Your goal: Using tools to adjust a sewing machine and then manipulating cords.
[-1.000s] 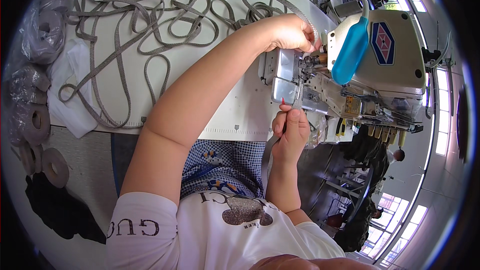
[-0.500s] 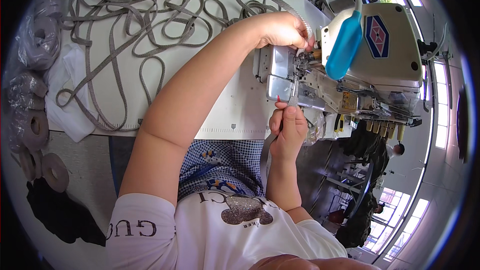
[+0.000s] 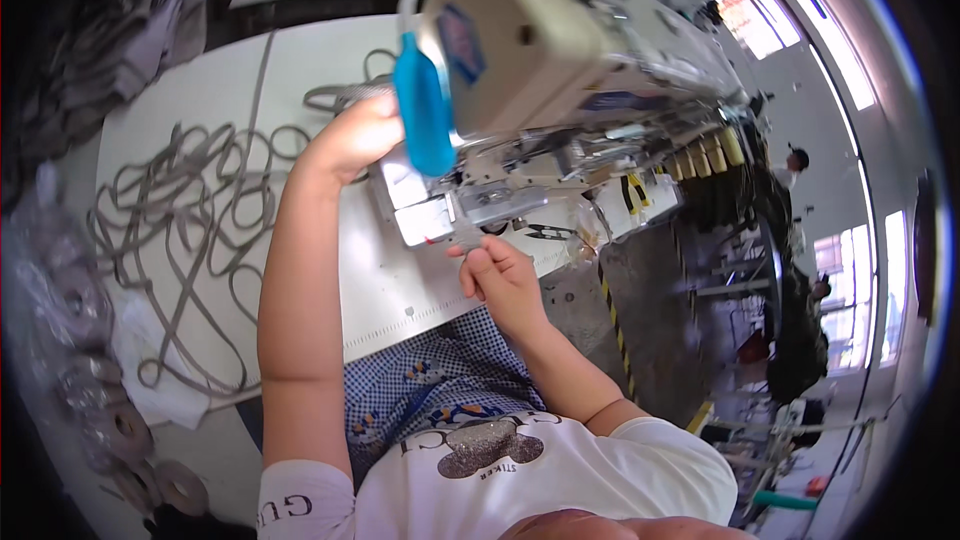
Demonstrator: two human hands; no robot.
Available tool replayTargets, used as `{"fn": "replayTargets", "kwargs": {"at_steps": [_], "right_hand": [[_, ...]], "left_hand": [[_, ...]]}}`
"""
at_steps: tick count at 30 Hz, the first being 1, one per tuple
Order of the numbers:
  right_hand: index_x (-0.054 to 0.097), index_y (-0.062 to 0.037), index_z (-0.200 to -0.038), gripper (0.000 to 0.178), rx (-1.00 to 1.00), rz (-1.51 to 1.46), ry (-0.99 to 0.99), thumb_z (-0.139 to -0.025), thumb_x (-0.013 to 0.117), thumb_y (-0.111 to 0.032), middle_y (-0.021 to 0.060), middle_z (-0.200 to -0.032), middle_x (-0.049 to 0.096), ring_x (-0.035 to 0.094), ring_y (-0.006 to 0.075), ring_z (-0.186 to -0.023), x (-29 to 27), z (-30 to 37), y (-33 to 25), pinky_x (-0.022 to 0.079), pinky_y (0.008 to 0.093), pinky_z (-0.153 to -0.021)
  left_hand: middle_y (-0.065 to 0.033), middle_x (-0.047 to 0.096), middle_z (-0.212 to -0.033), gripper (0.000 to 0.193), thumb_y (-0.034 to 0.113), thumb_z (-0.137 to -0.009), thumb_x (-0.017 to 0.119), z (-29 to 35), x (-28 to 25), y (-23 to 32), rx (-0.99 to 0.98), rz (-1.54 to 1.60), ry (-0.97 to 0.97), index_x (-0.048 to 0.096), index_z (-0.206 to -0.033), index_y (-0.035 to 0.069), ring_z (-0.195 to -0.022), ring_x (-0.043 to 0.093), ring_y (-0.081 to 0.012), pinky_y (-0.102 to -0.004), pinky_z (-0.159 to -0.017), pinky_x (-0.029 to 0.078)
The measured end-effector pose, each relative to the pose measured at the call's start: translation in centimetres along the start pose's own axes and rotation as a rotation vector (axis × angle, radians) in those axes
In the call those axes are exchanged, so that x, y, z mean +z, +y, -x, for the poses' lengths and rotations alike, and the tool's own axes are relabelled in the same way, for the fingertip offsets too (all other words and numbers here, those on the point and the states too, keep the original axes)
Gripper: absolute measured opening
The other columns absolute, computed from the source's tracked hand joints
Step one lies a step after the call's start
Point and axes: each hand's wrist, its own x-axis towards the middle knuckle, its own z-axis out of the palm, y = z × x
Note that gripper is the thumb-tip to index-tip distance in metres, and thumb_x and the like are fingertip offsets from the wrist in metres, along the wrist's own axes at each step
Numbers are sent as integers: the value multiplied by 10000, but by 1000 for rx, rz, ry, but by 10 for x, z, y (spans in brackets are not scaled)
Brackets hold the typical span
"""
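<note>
A white industrial sewing machine [image 3: 560, 50] stands at the top middle, with a blue plastic piece [image 3: 425, 115] hanging at its left end. My left hand [image 3: 352, 137] lies curled over the grey strap [image 3: 335, 95] just left of the machine's metal bed [image 3: 420, 210]; its fingertips are hidden behind the blue piece. My right hand [image 3: 497, 275] is at the front of the bed, thumb and fingers pinched on the strap's end where it comes out under the foot.
Long loops of grey strap [image 3: 190, 210] sprawl over the white table [image 3: 300, 60] at left. Bagged strap rolls [image 3: 95, 410] line the lower left edge. Small snips [image 3: 545, 232] lie right of the bed. Beyond the table's right side are floor, stands and distant people.
The view has swung, so the machine now sits at the top middle and looks larger. Both hands stay at the machine; my right hand has come closer to the foot.
</note>
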Motion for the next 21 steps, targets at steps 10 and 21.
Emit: {"fn": "replayTargets", "kwargs": {"at_steps": [10, 21], "right_hand": [[594, -16, -947, 159, -30, 194, -36, -862, 527, -133, -17, -601, 531, 450, 33, -548, -26, 13, 9, 354, 199, -499], [602, -12, -937, 160, -56, 150, -33, -852, 544, -133, -9, -615, 558, 472, 38, -559, -40, 22, 11, 371, 204, -503]], "left_hand": [[-57, 570, -1063, 334, 94, -858, 505, -2, 19, 0, -15, 21, 316, 485, -1187, 40, -918, 549, -150, -313, -799, 456], [-52, 557, -1135, 313, 185, -912, 449, -34, -27, -70, 109, 171, 203, 482, -1200, 65, -1006, 552, -174, -298, -859, 447]]}}
